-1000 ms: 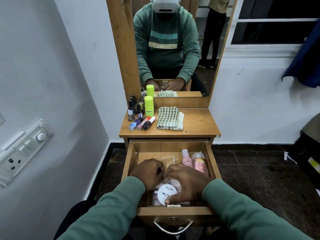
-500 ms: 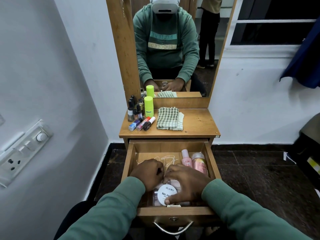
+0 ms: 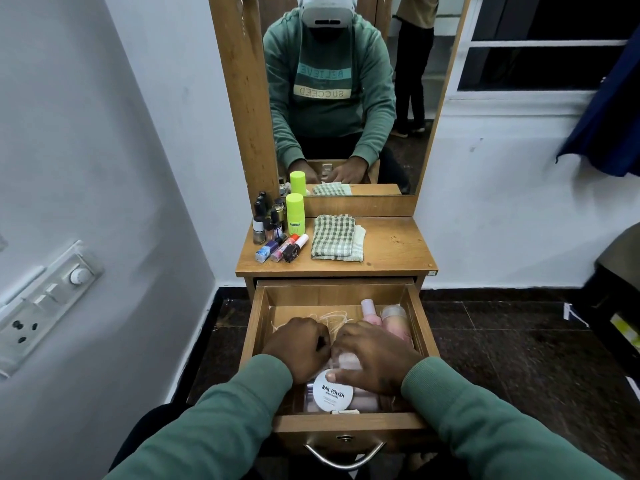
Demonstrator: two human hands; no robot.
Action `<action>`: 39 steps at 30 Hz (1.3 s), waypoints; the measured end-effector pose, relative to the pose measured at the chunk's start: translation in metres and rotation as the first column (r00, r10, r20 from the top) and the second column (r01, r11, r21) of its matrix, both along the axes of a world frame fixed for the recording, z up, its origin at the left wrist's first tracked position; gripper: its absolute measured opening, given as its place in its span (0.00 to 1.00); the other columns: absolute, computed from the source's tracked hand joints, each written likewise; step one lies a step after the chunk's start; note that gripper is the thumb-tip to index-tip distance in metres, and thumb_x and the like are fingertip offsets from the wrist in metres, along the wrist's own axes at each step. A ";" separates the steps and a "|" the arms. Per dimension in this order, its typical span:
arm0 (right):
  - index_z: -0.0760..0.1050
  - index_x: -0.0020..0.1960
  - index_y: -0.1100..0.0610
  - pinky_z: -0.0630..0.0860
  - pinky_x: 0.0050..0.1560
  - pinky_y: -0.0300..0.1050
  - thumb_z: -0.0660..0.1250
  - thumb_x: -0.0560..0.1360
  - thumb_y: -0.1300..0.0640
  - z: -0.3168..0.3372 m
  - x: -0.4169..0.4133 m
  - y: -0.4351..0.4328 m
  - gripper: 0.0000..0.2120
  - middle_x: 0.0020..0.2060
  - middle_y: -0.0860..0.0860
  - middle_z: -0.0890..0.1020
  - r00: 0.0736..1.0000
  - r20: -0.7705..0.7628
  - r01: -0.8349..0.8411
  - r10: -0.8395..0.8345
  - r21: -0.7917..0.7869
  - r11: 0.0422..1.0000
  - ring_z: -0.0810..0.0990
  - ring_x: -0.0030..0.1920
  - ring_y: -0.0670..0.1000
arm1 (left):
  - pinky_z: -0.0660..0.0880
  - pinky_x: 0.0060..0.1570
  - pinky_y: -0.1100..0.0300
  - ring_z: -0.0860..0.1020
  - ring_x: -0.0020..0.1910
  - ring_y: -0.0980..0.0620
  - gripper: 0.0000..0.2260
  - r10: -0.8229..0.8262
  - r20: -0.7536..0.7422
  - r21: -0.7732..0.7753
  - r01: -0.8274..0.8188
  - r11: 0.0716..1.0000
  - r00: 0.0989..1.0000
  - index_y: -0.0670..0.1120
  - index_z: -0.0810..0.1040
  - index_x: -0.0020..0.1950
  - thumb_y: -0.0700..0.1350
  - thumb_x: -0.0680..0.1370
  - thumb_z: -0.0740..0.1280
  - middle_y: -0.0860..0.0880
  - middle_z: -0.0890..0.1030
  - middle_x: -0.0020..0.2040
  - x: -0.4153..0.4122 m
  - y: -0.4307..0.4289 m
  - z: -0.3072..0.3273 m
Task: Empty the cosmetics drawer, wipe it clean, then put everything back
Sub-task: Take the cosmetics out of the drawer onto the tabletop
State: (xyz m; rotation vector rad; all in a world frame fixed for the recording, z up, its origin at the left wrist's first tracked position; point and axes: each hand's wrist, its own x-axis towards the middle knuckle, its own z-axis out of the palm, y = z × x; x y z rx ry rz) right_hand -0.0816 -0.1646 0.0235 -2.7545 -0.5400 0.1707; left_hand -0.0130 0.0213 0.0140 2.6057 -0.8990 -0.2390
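The wooden drawer [image 3: 255, 327] is pulled out below the dressing table. Both my hands are inside it. My left hand [image 3: 298, 348] is curled into a fist over the drawer floor; what it holds is hidden. My right hand [image 3: 375, 358] curls over a pale pink item [image 3: 347, 360], with its thumb touching the far rim of a round white nail polish wipes tub [image 3: 333, 394]. Two pink bottles [image 3: 371, 312] lie at the drawer's back right, and a tangle of thread [image 3: 334, 319] lies behind my hands.
On the tabletop [image 3: 391, 247] stand several nail polish bottles [image 3: 268, 230], a lime green tube [image 3: 295, 213] and a folded checked cloth [image 3: 334, 239]. A mirror [image 3: 346, 98] rises behind. The wall with a switch panel [image 3: 45, 299] is close on the left.
My right thumb has slid from the front of the tub lid back to its far rim. Both hands otherwise stay where they were in the drawer.
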 end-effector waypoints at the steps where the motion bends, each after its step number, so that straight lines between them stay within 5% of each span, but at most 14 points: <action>1: 0.78 0.63 0.50 0.68 0.66 0.51 0.64 0.79 0.35 0.001 0.000 -0.001 0.23 0.63 0.47 0.77 1.000 0.016 0.024 -0.024 -0.005 1.000 0.72 0.63 0.49 | 0.79 0.47 0.52 0.80 0.47 0.48 0.10 -0.008 0.009 -0.003 0.008 1.000 1.000 0.51 0.83 0.48 0.53 0.75 0.64 0.49 0.82 0.46 0.000 -0.003 0.002; 9: 0.78 0.51 0.47 0.72 0.60 0.53 0.67 0.75 0.45 0.005 0.003 -0.019 0.08 0.52 0.46 0.79 0.921 0.228 0.349 -0.316 -0.123 0.929 0.76 0.55 0.52 | 0.78 0.44 0.55 0.81 0.42 0.53 0.05 0.070 -0.124 -0.201 -0.094 0.975 0.990 0.48 0.82 0.43 0.46 0.76 0.68 0.52 0.84 0.41 -0.004 -0.043 0.015; 16: 0.78 0.48 0.52 0.71 0.42 0.52 0.77 0.64 0.50 -0.002 0.003 -0.031 0.16 0.45 0.53 0.81 0.771 0.373 0.609 -0.517 -0.193 0.769 0.80 0.47 0.59 | 0.76 0.46 0.53 0.81 0.48 0.44 0.07 0.028 -0.177 -0.211 -0.066 0.975 0.984 0.46 0.80 0.50 0.41 0.76 0.63 0.45 0.84 0.46 -0.024 -0.085 0.019; 31: 0.77 0.56 0.50 0.65 0.55 0.56 0.64 0.76 0.53 -0.001 0.000 -0.032 0.10 0.51 0.50 0.82 0.790 0.367 0.593 -0.490 -0.259 0.762 0.77 0.58 0.57 | 0.71 0.44 0.55 0.80 0.52 0.40 0.12 0.024 -0.268 -0.228 -0.088 0.970 0.963 0.45 0.74 0.60 0.37 0.79 0.60 0.40 0.83 0.56 -0.042 -0.094 0.027; 36: 0.80 0.50 0.53 0.69 0.55 0.58 0.70 0.68 0.55 0.003 -0.001 -0.028 0.10 0.46 0.53 0.83 0.824 0.326 0.545 -0.463 -0.233 0.805 0.79 0.52 0.61 | 0.78 0.51 0.48 0.80 0.52 0.42 0.14 -0.014 -0.242 -0.164 -0.027 0.986 0.970 0.44 0.77 0.60 0.36 0.77 0.61 0.42 0.83 0.56 -0.036 -0.086 0.031; 39: 0.80 0.55 0.52 0.69 0.60 0.58 0.69 0.72 0.53 0.006 -0.002 -0.022 0.12 0.53 0.52 0.83 0.863 0.337 0.453 -0.376 -0.191 0.871 0.79 0.56 0.59 | 0.77 0.50 0.48 0.80 0.49 0.43 0.11 -0.060 -0.185 -0.114 0.039 0.993 0.981 0.45 0.79 0.56 0.37 0.76 0.63 0.43 0.84 0.52 -0.028 -0.069 0.033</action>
